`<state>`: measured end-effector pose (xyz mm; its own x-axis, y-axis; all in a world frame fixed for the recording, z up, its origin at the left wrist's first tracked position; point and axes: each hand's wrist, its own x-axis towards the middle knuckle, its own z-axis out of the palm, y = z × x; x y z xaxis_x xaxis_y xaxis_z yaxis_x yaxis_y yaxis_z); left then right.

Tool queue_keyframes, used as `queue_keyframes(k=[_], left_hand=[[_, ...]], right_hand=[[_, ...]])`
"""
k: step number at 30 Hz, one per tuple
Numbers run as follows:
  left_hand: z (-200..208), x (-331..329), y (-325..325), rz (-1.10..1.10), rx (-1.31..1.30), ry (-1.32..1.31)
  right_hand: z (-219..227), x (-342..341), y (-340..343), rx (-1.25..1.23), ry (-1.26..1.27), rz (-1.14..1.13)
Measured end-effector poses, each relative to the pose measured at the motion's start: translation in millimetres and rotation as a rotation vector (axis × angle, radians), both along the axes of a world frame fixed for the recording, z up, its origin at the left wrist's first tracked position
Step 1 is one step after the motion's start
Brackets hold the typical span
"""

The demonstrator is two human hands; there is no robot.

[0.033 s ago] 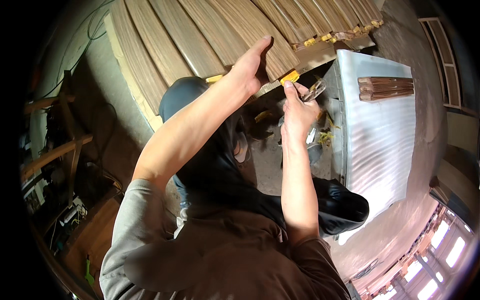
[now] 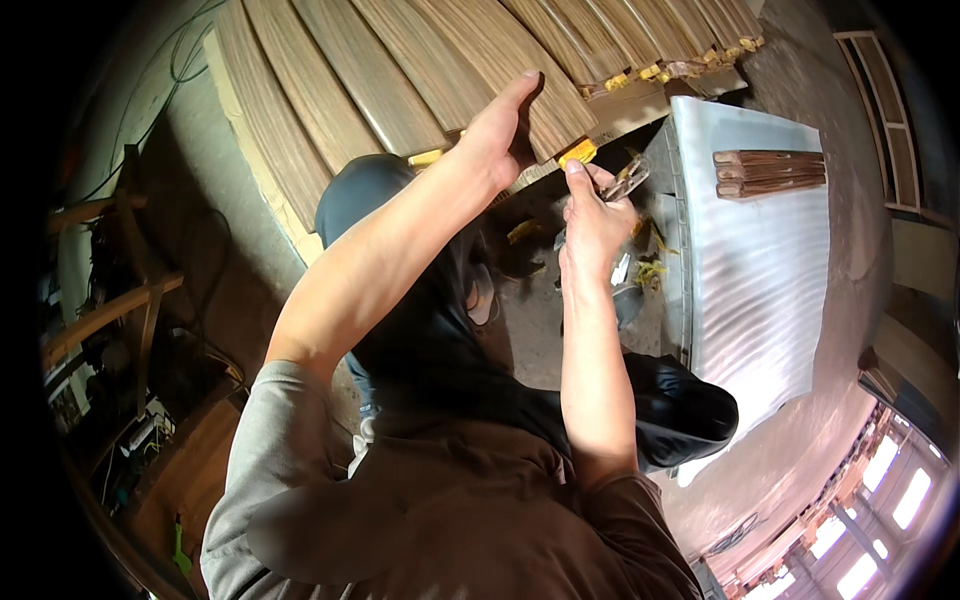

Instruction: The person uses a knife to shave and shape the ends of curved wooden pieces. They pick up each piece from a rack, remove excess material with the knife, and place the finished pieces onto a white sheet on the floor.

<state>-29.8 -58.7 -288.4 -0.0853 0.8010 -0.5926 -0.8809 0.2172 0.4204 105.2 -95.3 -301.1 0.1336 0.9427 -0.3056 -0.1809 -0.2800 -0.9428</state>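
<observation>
My left hand lies stretched out on a long brown wood-grain board, near the board's close end; part of its fingers is hidden. At that end sits a piece of yellow tape. My right thumb reaches up against the tape. The right hand is closed round a small metal hand tool that sticks out to its right; its exact kind cannot be made out. More wood-grain boards lie side by side to the left. Another row of boards has yellow bits on its ends.
To the right, a bench covered with pale sheeting bears a small stack of brown strips. Yellow scraps lie on the floor below my right hand. Wooden framing stands at the left, and a cable runs along the floor.
</observation>
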Motion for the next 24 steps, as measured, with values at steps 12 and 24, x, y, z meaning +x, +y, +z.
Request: queue_keyframes(k=[12,24], left_hand=[[-38,-3,9,0.044,0.048,0.026],[11,-9,-6,0.067,-0.031,0.185]], right_hand=[[-5,9,2,0.792,-0.740,0.259],[-82,105,30,0.127,-0.776,0.209]])
